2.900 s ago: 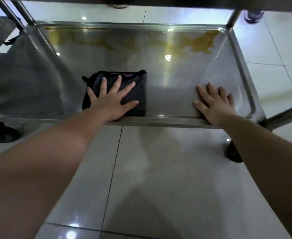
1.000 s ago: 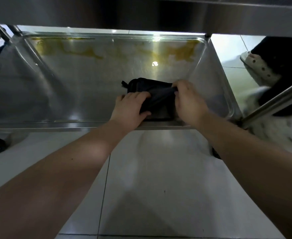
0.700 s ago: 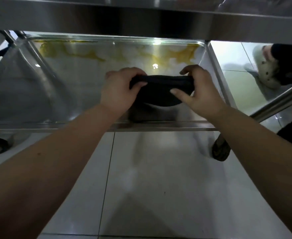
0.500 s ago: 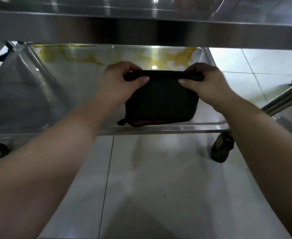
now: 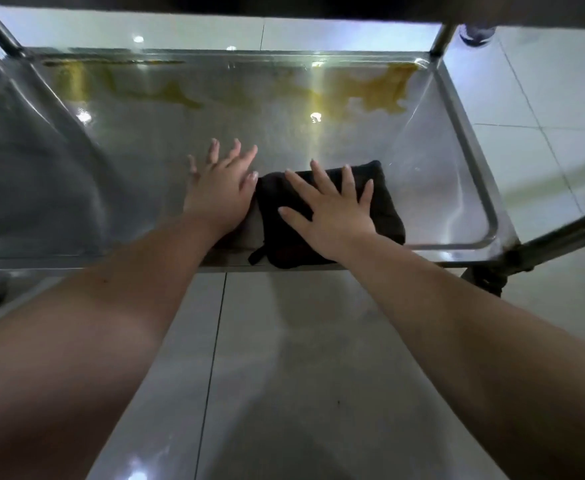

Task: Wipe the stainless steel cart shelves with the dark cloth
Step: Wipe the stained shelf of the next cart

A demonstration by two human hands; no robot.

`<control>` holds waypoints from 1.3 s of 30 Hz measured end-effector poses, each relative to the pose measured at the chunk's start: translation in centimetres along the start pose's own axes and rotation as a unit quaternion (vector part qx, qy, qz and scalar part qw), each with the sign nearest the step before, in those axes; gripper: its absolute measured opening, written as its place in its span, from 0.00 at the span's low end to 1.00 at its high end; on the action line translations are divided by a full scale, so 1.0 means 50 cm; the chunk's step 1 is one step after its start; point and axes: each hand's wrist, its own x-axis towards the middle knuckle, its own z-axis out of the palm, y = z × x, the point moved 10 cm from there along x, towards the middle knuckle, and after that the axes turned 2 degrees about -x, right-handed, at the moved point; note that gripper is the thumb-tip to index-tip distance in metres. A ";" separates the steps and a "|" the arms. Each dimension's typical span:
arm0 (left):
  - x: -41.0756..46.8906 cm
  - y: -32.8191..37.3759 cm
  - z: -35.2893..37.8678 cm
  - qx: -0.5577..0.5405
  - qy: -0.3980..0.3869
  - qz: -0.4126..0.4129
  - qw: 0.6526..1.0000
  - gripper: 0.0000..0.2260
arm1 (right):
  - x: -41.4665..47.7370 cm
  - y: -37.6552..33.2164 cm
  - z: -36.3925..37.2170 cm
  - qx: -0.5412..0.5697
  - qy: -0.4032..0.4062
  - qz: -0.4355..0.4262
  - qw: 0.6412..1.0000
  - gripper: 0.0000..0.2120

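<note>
At frame centre, both grips wide, the right hand (image 5: 332,211) pressed the dark cloth (image 5: 386,206) for wiping, it seemed, while the left hand (image 5: 220,190) braced on the shelf (image 5: 166,143).

Black for the cloth (image 5: 388,216); shiny silver-grey for the cart shelf (image 5: 180,133), blotched along its far side with patchy yellow-brown stains (image 5: 381,91); glossy pale grey-white for the floor tiles (image 5: 318,375), ruled by thin dark grout lines (image 5: 215,341); black for the caster (image 5: 488,282).
</note>
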 end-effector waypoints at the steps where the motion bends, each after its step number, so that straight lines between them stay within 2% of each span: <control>1: 0.005 0.003 0.011 0.005 -0.011 0.002 1.000 0.22 | 0.006 -0.007 0.018 -0.025 -0.015 0.005 1.000 0.30; 3: 0.007 0.012 0.024 0.013 -0.019 0.012 1.000 0.22 | 0.010 0.014 0.028 -0.049 -0.019 0.013 0.999 0.31; 5: 0.005 0.014 0.039 0.043 -0.024 0.020 0.999 0.23 | 0.007 0.098 0.018 -0.051 -0.015 0.043 0.998 0.30; 9: 0.002 0.005 0.054 0.096 0.008 0.020 0.995 0.23 | -0.044 0.367 -0.013 -0.026 -0.013 0.198 0.980 0.30; 11: 0.005 0.008 0.059 0.111 0.010 0.015 0.994 0.23 | -0.063 0.414 -0.020 -0.025 -0.002 0.238 0.971 0.30; 14: 0.005 0.010 0.059 0.098 0.005 0.008 0.995 0.23 | -0.033 0.317 -0.013 -0.034 0.009 0.199 0.979 0.31; 18: 0.005 -0.024 0.036 0.072 0.036 -0.045 0.996 0.24 | 0.008 0.052 0.020 -0.064 0.007 0.044 0.997 0.31; 21: 0.006 -0.029 0.040 0.079 0.032 -0.044 0.995 0.24 | 0.017 0.026 0.024 -0.075 -0.001 -0.011 0.997 0.31; 23: 0.007 -0.028 0.043 0.086 0.036 -0.036 0.995 0.24 | 0.027 0.124 0.007 -0.068 0.000 0.015 0.998 0.30; 26: 0.007 -0.029 0.049 0.097 0.035 -0.036 0.994 0.23 | 0.022 0.335 -0.025 -0.041 0.003 0.154 0.987 0.30; 29: 0.009 -0.025 0.049 0.099 0.038 -0.036 0.994 0.23 | 0.026 0.422 -0.042 -0.044 0.002 0.223 0.974 0.30; 33: 0.006 -0.027 0.049 0.099 0.033 -0.047 0.993 0.24 | 0.120 0.342 -0.066 -0.025 0.038 0.248 0.968 0.30; 35: 0.003 -0.030 0.048 0.090 0.032 -0.059 0.994 0.25 | 0.184 0.242 -0.063 -0.011 0.037 0.202 0.979 0.31; 39: -0.006 -0.057 0.037 0.073 0.037 -0.113 0.990 0.29 | 0.229 0.021 -0.037 -0.032 0.049 0.058 0.997 0.31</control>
